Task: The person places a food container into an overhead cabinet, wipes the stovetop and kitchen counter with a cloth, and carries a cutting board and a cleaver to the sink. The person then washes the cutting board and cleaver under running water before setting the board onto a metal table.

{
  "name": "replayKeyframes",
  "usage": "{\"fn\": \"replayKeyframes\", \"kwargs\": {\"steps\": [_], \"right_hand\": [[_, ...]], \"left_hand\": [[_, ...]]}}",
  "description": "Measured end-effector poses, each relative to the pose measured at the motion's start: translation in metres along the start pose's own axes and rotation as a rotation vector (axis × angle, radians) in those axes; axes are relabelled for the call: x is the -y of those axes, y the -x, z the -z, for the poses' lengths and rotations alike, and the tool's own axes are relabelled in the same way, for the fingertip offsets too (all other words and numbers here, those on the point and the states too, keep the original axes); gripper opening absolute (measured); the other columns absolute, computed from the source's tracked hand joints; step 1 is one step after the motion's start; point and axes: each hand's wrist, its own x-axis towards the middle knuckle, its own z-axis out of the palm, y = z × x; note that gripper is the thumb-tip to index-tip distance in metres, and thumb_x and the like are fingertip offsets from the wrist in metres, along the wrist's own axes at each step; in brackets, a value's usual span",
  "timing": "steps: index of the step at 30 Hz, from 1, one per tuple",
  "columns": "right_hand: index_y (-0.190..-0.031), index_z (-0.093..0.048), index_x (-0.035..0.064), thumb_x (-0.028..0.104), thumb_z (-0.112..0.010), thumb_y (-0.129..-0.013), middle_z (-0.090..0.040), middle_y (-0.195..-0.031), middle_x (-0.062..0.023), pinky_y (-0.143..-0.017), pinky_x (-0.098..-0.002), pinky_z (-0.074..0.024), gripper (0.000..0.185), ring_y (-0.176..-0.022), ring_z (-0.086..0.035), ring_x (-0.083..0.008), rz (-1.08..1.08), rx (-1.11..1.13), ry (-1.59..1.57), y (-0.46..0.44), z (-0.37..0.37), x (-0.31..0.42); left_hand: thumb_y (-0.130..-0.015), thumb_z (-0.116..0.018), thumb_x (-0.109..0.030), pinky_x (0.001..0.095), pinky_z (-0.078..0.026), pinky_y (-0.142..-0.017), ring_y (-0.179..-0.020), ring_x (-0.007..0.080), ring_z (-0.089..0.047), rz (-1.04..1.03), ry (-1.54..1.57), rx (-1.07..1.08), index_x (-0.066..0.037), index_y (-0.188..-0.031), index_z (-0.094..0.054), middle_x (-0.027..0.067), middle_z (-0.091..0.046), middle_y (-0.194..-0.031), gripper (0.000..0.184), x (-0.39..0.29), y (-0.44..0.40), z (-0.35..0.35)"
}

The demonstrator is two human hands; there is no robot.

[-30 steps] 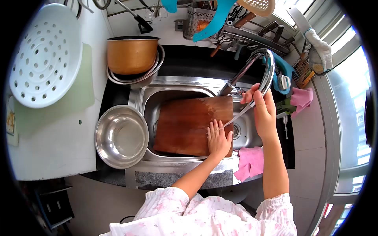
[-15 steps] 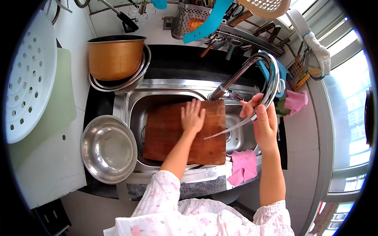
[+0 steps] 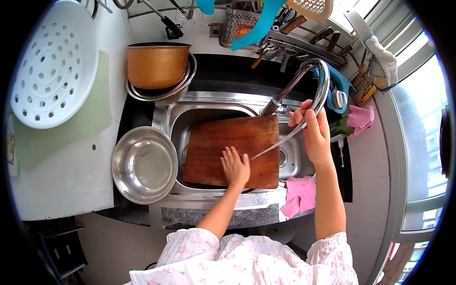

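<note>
A wet wooden cutting board [image 3: 213, 135] lies across the basins of a steel sink [image 3: 176, 124]. Flat on the board's lower middle rests my left hand [image 3: 235, 167], its fingers stretched out and holding nothing. My right hand [image 3: 314, 130] grips the end of the curved chrome faucet [image 3: 324, 85] between thumb and fingers. From the spout a thin water stream [image 3: 278, 144] slants left and lands on the board just right of my left fingertips. Part of the right basin [image 3: 297, 159] shows beside the board.
A steel bowl [image 3: 145, 165] stands left of the sink, with an orange-brown pot [image 3: 157, 65] in metal bowls behind it. Pink cloths hang at the sink's front edge [image 3: 299, 195] and at the right [image 3: 361, 119]. Knives [image 3: 320, 37] are racked at the back wall.
My left hand has slid down the board toward me. The right hand still holds the spout, with water running. The whole view has shifted slightly.
</note>
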Motion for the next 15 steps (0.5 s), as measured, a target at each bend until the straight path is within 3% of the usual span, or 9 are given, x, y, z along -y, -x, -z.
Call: {"fn": "replayKeyframes", "kwargs": {"steps": [5, 9, 11, 12, 15], "right_hand": [[-0.105, -0.041, 0.0031, 0.024, -0.042, -0.095, -0.047, -0.081, -0.0037, -0.073, -0.0279, -0.0419, 0.024, -0.076, -0.051, -0.0142, 0.011, 0.005, -0.011, 0.0, 0.0, -0.003], [-0.104, -0.042, 0.0032, 0.026, -0.042, -0.095, -0.047, -0.08, -0.0034, -0.073, -0.0276, -0.0414, 0.024, -0.076, -0.051, -0.0142, 0.011, -0.019, 0.02, 0.0, -0.002, -0.001], [-0.104, -0.042, 0.0034, 0.026, -0.042, -0.095, -0.047, -0.079, -0.0033, -0.073, -0.0275, -0.0414, 0.025, -0.076, -0.051, -0.0141, 0.003, -0.012, 0.025, 0.001, 0.0, -0.001], [-0.104, -0.042, 0.0036, 0.027, -0.042, -0.095, -0.047, -0.079, -0.0031, -0.073, -0.0273, -0.0414, 0.025, -0.076, -0.051, -0.014, 0.005, -0.01, 0.037, 0.002, 0.001, -0.002], [-0.103, -0.043, 0.0041, 0.028, -0.042, -0.095, -0.047, -0.079, -0.0027, -0.072, -0.0271, -0.0418, 0.025, -0.076, -0.051, -0.0138, 0.005, -0.021, 0.047, 0.0, -0.002, -0.002]], "left_hand": [[-0.092, -0.03, -0.042, 0.0424, -0.007, -0.109, -0.133, 0.0336, -0.016, -0.225, 0.036, 0.052, 0.003, -0.136, -0.024, 0.0221, -0.022, -0.142, 0.063, -0.068, 0.02, -0.005], [-0.092, -0.032, -0.043, 0.0449, -0.008, -0.109, -0.133, 0.0287, -0.02, -0.37, 0.126, 0.029, 0.0, -0.135, -0.028, 0.0173, -0.025, -0.142, 0.061, -0.094, 0.026, -0.006], [-0.092, -0.029, -0.045, 0.0458, -0.008, -0.108, -0.133, 0.0287, -0.02, -0.264, 0.058, 0.076, -0.003, -0.136, -0.027, 0.0166, -0.025, -0.142, 0.061, -0.076, 0.024, 0.003], [-0.09, -0.031, -0.046, 0.0484, -0.01, -0.108, -0.133, 0.0287, -0.022, -0.199, 0.018, -0.027, -0.005, -0.135, -0.032, 0.0156, -0.027, -0.142, 0.061, -0.057, 0.025, 0.001], [-0.09, -0.024, -0.05, 0.0489, -0.006, -0.108, -0.135, 0.0326, -0.012, 0.11, -0.139, 0.076, -0.003, -0.139, -0.018, 0.0167, -0.015, -0.146, 0.068, 0.016, 0.013, 0.014]]}}
